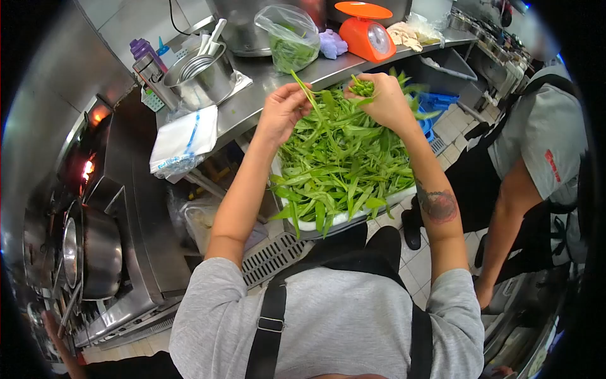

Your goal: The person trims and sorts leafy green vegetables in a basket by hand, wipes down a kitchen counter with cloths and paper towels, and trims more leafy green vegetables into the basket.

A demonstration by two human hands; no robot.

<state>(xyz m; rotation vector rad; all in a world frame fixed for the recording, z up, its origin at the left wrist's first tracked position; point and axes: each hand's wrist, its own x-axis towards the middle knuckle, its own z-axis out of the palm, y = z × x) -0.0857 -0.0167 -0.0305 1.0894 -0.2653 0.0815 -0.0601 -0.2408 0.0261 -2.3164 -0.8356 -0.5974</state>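
A large heap of water spinach [347, 164], with long narrow leaves, fills a white tub [404, 194] in front of me. Above the heap's far left side, my left hand [285, 112] pinches a water spinach stem [301, 82] between thumb and fingers. My right hand [386, 104] is closed around a bunch of water spinach stems [362, 86], their cut ends pointing up and leaves hanging below. Part of that bunch is hidden behind the fingers.
A steel counter [255, 98] beyond the tub holds an orange scale [366, 35], a bag of greens [293, 44], a steel pot [201, 79] and white plastic bags [184, 140]. At left stands a stove with a large pot [101, 252]. A co-worker [530, 145] stands close on the right.
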